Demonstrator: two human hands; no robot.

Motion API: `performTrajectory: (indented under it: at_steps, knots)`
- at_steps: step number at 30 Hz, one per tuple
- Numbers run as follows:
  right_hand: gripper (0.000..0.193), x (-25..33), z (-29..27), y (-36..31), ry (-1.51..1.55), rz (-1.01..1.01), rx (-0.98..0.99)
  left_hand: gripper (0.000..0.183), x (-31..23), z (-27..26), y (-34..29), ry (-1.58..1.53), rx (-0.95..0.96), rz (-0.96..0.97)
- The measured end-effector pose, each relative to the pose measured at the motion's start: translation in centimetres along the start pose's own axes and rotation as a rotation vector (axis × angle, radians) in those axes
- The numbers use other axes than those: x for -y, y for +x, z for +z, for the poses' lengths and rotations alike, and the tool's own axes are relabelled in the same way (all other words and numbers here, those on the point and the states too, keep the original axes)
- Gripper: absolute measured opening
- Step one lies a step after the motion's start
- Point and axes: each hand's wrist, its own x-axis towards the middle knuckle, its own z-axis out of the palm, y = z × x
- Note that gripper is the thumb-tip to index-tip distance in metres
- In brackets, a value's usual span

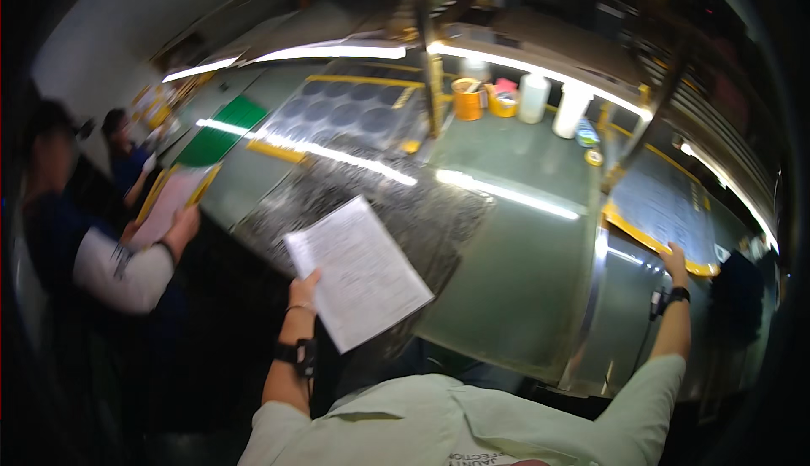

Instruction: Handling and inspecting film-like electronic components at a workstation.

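The camera is riding on the left side of the wearer's head and is looking forward and steeply down. It is taking in the wearer's own shirt (pixel 405 424) from above along the lower edge and is facing the counter (pixel 515 289), which is spreading across the middle. The view is staying near enough to include both hands, the left hand (pixel 305 289) left of centre and the right hand (pixel 674 263) out toward the right rim. The fisheye lens is reaching a co-worker (pixel 118 272) at far left, bending straight edges and darkening the corners.
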Motion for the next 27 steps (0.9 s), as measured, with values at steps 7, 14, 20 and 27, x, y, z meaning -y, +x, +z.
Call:
performTrajectory:
  at_steps: [7, 14, 20, 27]
  knots:
    - [0.034, 29.0, -9.8, -11.7, 0.631, -0.419, 0.361, 0.026, -0.3, -0.6, -1.1, -0.096, -0.015, -0.027]
    - [0.047, 49.0, -3.2, -26.1, 0.556, -0.756, 0.771, 0.023, -3.2, 0.6, -3.4, -0.068, 0.088, -0.002]
    - [0.068, 53.4, 5.1, -32.2, 0.74, -0.419, 0.714, 0.029, -0.3, 2.3, -1.1, 0.115, 0.057, 0.187]
    - [0.063, 55.5, 8.8, -34.1, 0.769, -0.401, 0.399, 0.032, 0.5, 3.4, -1.5, 0.002, 0.109, 0.166]
